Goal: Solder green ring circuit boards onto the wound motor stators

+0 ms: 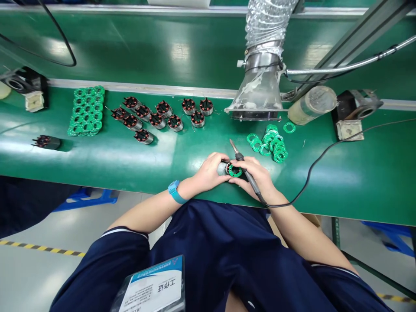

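Observation:
My left hand (212, 171) is closed around a motor stator (222, 168), which lies on its side near the bench's front edge. A green ring-shaped circuit board (234, 175) sits at the stator's right end, facing me. With its thumb and fingertips, my right hand (259, 177) steadies this ring. The same hand carries a soldering iron (250, 178), its handle lying across the fingers and its tip pointing up and away from the work. Loose green ring boards (276, 145) lie in a heap just beyond my right hand.
Several stators (157, 121) stand at the back left, beside a stacked block of green boards (86, 111). A fume extraction hood (260, 91) hangs above the bench. Right of it are a cloudy cylinder (312, 105) and an iron stand (354, 108). The iron's cable (313, 167) runs right.

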Demonstrator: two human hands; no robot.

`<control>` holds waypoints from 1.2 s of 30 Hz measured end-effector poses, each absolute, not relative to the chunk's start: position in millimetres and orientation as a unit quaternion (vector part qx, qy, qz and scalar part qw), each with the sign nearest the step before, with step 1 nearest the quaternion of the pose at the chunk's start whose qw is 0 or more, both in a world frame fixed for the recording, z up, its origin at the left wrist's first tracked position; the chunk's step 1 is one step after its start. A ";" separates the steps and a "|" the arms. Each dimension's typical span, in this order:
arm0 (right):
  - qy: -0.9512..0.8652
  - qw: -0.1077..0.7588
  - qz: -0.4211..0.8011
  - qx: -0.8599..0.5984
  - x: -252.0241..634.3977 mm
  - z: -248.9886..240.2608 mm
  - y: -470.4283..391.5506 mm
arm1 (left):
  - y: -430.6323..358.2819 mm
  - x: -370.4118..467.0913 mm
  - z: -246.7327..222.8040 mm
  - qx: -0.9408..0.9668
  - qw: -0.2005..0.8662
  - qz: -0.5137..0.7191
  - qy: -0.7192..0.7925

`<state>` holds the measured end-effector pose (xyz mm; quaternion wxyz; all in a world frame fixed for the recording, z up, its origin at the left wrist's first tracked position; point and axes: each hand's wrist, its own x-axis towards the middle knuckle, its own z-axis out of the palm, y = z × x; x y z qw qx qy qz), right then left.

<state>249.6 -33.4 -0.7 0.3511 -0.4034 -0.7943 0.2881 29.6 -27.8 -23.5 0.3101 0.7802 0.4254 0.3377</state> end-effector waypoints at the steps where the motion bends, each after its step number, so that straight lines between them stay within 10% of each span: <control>1: -0.800 0.348 0.287 -0.395 250.9 -1.6 -33.3 | -29.2 29.8 -24.9 0.778 0.310 0.334 0.434; 36: -0.701 0.335 0.486 -0.401 252.7 3.5 -18.0 | -33.0 35.9 -25.9 0.858 0.203 0.263 0.392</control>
